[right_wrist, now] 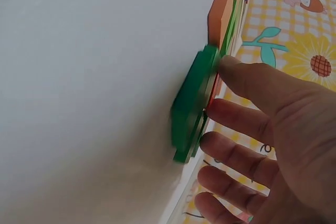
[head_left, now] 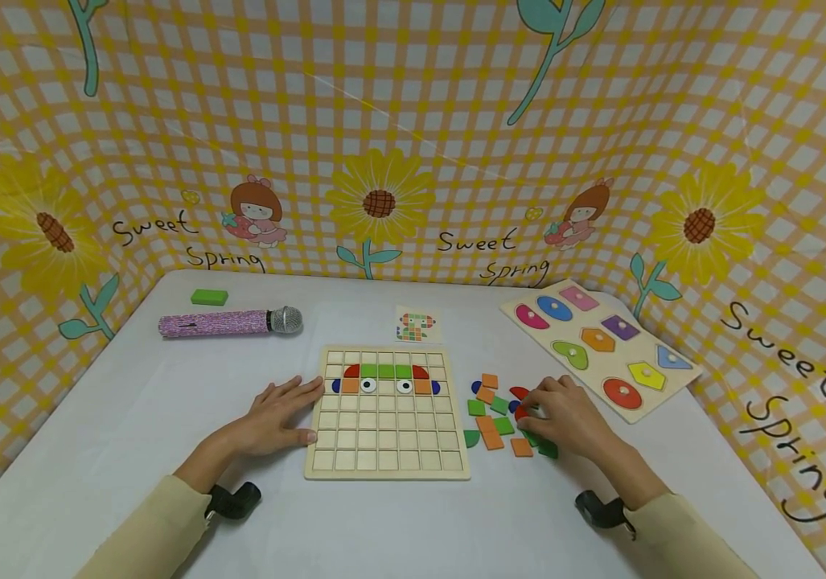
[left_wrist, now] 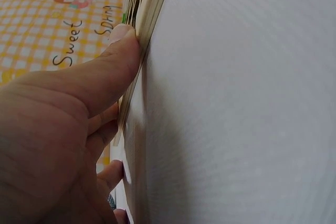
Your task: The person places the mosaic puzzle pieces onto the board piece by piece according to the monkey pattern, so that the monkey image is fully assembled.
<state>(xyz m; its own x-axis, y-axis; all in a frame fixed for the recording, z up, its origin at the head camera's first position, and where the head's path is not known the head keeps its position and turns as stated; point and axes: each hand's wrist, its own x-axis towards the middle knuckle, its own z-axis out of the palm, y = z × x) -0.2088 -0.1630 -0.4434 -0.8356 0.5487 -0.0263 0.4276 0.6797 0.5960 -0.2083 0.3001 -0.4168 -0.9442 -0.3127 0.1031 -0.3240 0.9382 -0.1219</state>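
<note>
A wooden grid board (head_left: 387, 474) lies in front of me. Two of its rows hold green squares (head_left: 384, 371), red rounded corners (head_left: 421, 372), orange squares (head_left: 350, 387), blue half-rounds (head_left: 436, 388) and two eye discs (head_left: 368, 386). Flat on the table, my left hand (head_left: 278, 418) touches the board's left edge with extended fingers; its thumb (left_wrist: 123, 51) rests against the side. My right hand (head_left: 568, 414) reaches over the loose pieces to the board's right. Its fingertips are at a red piece (head_left: 522, 412), thumb and forefinger apart. Close by its thumb is a dark green piece (right_wrist: 191, 100).
Loose orange pieces (head_left: 489, 434) and green ones (head_left: 476, 408) lie between board and right hand. Behind the board is a pattern card (head_left: 418, 324). A pink glittery microphone (head_left: 217, 323) and a green block (head_left: 209, 297) lie back left, a knobbed shape puzzle (head_left: 633, 410) back right.
</note>
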